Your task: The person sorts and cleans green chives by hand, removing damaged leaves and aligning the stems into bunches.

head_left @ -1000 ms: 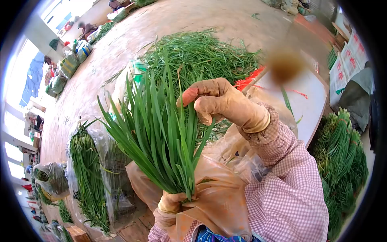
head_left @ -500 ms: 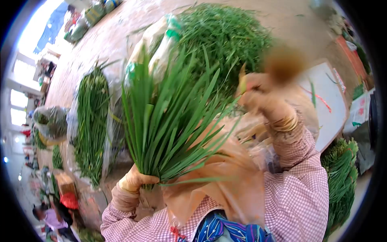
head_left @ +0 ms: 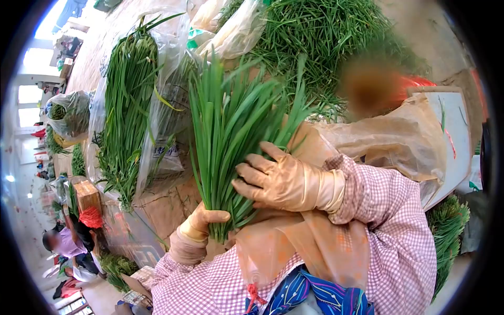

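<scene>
A bunch of garlic chives stands fanned out before my chest, its long flat green leaves pointing up and away. My left hand, in a tan rubber glove, is closed around the lower stems, thumb across the front. On the bunch's right side lies my right hand, gloved the same way. Its fingers are stretched out and spread over the leaves, with no grip on them. An orange-brown translucent apron hangs below both hands.
A long pile of chives lies on clear plastic at left. A large loose heap of chives spreads ahead, beside white plastic bags. At right are a white board and another green bundle. A person is at far left.
My right hand has come down and left, from a raised pinch near the heap onto the bunch's side, and its fingers have spread. My left hand keeps its hold. The view has shifted.
</scene>
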`<act>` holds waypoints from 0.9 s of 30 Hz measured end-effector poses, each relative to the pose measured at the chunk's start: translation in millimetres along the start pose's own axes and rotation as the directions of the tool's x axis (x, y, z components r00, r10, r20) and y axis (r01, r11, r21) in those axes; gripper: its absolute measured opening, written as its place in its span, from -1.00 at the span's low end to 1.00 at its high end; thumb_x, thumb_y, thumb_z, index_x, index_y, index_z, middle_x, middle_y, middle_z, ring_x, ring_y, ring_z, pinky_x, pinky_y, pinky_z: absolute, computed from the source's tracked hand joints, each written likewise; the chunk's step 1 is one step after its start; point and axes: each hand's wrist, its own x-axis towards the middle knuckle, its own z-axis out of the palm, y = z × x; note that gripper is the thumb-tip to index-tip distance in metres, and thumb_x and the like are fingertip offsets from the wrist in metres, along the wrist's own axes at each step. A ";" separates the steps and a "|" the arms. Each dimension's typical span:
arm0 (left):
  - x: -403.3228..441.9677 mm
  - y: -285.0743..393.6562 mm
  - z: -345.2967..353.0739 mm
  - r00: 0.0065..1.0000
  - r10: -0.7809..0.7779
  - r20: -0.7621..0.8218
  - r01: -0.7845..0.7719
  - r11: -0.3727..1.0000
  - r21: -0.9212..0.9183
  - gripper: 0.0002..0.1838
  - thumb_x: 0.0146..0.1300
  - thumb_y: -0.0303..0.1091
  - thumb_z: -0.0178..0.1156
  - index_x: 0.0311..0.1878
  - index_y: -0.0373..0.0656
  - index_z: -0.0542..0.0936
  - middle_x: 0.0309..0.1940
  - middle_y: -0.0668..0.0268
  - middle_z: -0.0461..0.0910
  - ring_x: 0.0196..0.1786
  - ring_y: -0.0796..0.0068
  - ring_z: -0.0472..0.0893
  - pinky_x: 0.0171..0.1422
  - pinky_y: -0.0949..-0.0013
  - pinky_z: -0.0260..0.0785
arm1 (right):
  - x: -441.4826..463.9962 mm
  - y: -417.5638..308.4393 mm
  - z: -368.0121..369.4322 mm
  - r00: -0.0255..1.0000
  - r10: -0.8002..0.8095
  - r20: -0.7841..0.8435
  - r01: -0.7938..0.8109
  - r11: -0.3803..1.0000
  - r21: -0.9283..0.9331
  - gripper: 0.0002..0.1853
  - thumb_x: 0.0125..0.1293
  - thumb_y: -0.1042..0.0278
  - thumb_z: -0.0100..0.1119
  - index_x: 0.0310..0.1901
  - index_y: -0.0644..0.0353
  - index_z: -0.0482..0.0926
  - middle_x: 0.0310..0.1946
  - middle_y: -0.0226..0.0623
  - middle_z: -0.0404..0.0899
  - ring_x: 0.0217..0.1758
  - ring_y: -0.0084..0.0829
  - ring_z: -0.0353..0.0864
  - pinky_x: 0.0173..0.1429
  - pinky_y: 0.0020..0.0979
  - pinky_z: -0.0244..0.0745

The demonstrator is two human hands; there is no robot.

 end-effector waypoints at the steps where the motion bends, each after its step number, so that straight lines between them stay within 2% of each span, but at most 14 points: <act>1: -0.9 -2.8 -4.8 1.000 -0.004 0.002 0.004 1.000 -0.006 -0.10 -0.18 -0.45 0.32 0.38 -0.24 0.30 0.23 0.12 0.48 0.26 0.20 0.50 0.39 0.20 0.32 | -4.2 -0.5 6.8 0.997 0.051 0.053 -0.049 0.998 -0.026 -0.52 0.06 0.12 0.24 0.02 0.15 0.54 -0.24 -0.27 0.49 -0.18 -0.28 0.55 -0.05 -0.20 0.45; 4: -2.4 -18.8 -13.7 0.999 0.004 0.035 -0.001 0.998 -0.066 -0.09 -0.17 -0.34 0.33 0.38 -0.26 0.29 0.22 0.11 0.48 0.23 0.21 0.51 0.39 0.20 0.32 | -24.6 -7.3 8.6 0.979 0.076 0.191 -0.071 0.997 -0.030 -0.65 0.22 0.19 0.06 -0.03 0.17 0.57 -0.33 -0.30 0.53 -0.18 -0.31 0.55 0.04 -0.15 0.44; 8: -3.5 -23.3 -12.7 1.000 0.020 0.013 -0.018 0.995 -0.103 -0.09 -0.17 -0.32 0.34 0.38 -0.27 0.29 0.23 0.11 0.47 0.22 0.22 0.51 0.40 0.21 0.30 | -31.4 -9.0 9.1 0.973 0.146 0.177 -0.173 0.973 0.150 -0.57 0.18 0.07 0.17 -0.03 0.20 0.57 -0.34 -0.28 0.53 -0.18 -0.26 0.56 -0.02 -0.25 0.45; 10: -5.8 -19.8 -11.2 0.997 0.045 0.069 -0.060 0.973 0.224 0.15 -0.15 0.44 0.35 0.40 -0.18 0.28 0.29 0.21 0.40 0.26 0.39 0.44 0.38 0.28 0.32 | -32.7 -4.4 7.3 0.972 0.179 0.150 -0.212 0.946 0.245 -0.56 0.22 0.02 0.16 -0.03 0.22 0.57 -0.33 -0.26 0.53 -0.17 -0.23 0.56 -0.03 -0.23 0.46; 13: 0.5 -28.6 -31.6 0.993 -0.050 0.109 0.030 0.984 0.176 0.13 -0.14 0.39 0.38 0.40 -0.17 0.29 0.26 0.22 0.43 0.23 0.41 0.47 0.35 0.32 0.33 | -34.1 -1.5 2.2 0.959 0.269 0.086 -0.281 0.867 0.413 -0.59 0.32 0.03 0.16 -0.04 0.25 0.57 -0.25 -0.19 0.56 -0.15 -0.13 0.57 -0.04 -0.19 0.49; 15: 3.8 -30.4 -40.2 0.985 -0.051 0.167 0.033 0.993 0.111 -0.05 0.04 0.20 0.36 0.40 -0.18 0.29 0.24 0.21 0.45 0.22 0.43 0.48 0.35 0.34 0.33 | -31.2 1.3 2.0 0.910 0.400 -0.108 -0.284 0.793 0.539 -0.72 0.29 0.23 0.25 -0.08 0.23 0.58 -0.20 -0.16 0.59 -0.15 -0.11 0.60 -0.07 -0.19 0.53; 16: 2.9 -28.6 -37.7 0.986 -0.092 0.140 0.083 0.994 0.066 -0.13 0.01 -0.06 0.35 0.38 -0.24 0.31 0.21 0.17 0.49 0.21 0.35 0.50 0.36 0.30 0.32 | -23.2 4.6 -1.1 0.889 0.421 -0.178 -0.272 0.800 0.535 -0.78 0.21 0.45 0.31 -0.11 0.24 0.59 -0.21 -0.17 0.62 -0.20 -0.14 0.64 -0.13 -0.25 0.56; 17: 2.8 -26.9 -34.7 0.984 -0.133 0.119 0.132 0.991 0.019 -0.19 -0.03 -0.33 0.35 0.36 -0.31 0.32 0.18 0.12 0.52 0.21 0.28 0.53 0.38 0.25 0.30 | -14.7 8.8 -4.3 0.893 0.413 -0.180 -0.264 0.803 0.535 -0.78 0.21 0.45 0.31 -0.11 0.24 0.59 -0.21 -0.17 0.62 -0.20 -0.14 0.64 -0.13 -0.25 0.56; 19: 3.0 -20.9 -24.5 0.981 -0.120 0.153 0.121 0.993 0.003 -0.19 -0.02 -0.37 0.34 0.37 -0.29 0.31 0.20 0.12 0.51 0.23 0.26 0.51 0.40 0.25 0.27 | 2.4 18.3 -11.5 0.827 0.497 -0.264 -0.259 0.752 0.606 -0.80 0.20 0.52 0.30 -0.13 0.24 0.59 -0.26 -0.19 0.63 -0.24 -0.20 0.65 -0.17 -0.32 0.58; 21: 0.8 -11.9 -8.3 0.981 -0.084 0.177 0.081 0.996 0.025 -0.17 -0.04 -0.39 0.34 0.38 -0.26 0.30 0.23 0.13 0.48 0.27 0.26 0.47 0.43 0.25 0.23 | 21.4 30.8 -17.4 0.783 0.580 -0.226 -0.320 0.687 0.653 -0.78 0.21 0.55 0.26 -0.08 0.24 0.60 -0.32 -0.20 0.63 -0.24 -0.36 0.66 -0.16 -0.42 0.55; 23: -0.2 -11.5 -9.8 0.980 -0.086 0.179 0.081 0.996 0.040 -0.16 -0.04 -0.39 0.34 0.39 -0.25 0.29 0.25 0.14 0.47 0.29 0.27 0.45 0.44 0.25 0.21 | 36.7 37.0 -16.4 0.646 0.763 0.023 -0.452 0.358 0.817 -0.74 0.28 0.56 0.22 0.01 0.31 0.57 -0.24 -0.27 0.65 -0.18 -0.51 0.61 -0.09 -0.48 0.53; 24: 1.7 -13.1 -12.4 0.979 -0.089 0.181 0.082 0.996 0.046 -0.16 -0.04 -0.39 0.34 0.40 -0.25 0.29 0.25 0.14 0.46 0.30 0.28 0.44 0.45 0.25 0.20 | 41.6 41.0 -17.0 0.648 0.761 0.028 -0.455 0.358 0.816 -0.74 0.28 0.56 0.22 0.01 0.31 0.57 -0.24 -0.27 0.65 -0.18 -0.51 0.61 -0.09 -0.48 0.53; 26: 10.2 -20.3 -22.4 0.972 -0.037 0.231 0.013 0.995 0.103 -0.14 -0.04 -0.40 0.34 0.41 -0.24 0.27 0.26 0.15 0.45 0.31 0.29 0.43 0.45 0.25 0.19 | 48.9 47.9 -16.8 0.559 0.721 0.410 -0.532 -0.068 0.844 -0.71 0.30 0.52 0.21 0.05 0.30 0.55 -0.34 -0.39 0.64 -0.33 -0.65 0.54 -0.22 -0.55 0.48; 27: 14.0 -22.4 -23.4 0.960 0.015 0.280 -0.059 0.987 0.149 -0.14 -0.03 -0.40 0.34 0.42 -0.24 0.26 0.27 0.15 0.45 0.30 0.31 0.43 0.44 0.25 0.20 | 50.3 50.1 -13.8 0.558 0.718 0.416 -0.536 -0.071 0.841 -0.71 0.30 0.52 0.21 0.05 0.30 0.55 -0.34 -0.39 0.64 -0.33 -0.65 0.54 -0.22 -0.55 0.48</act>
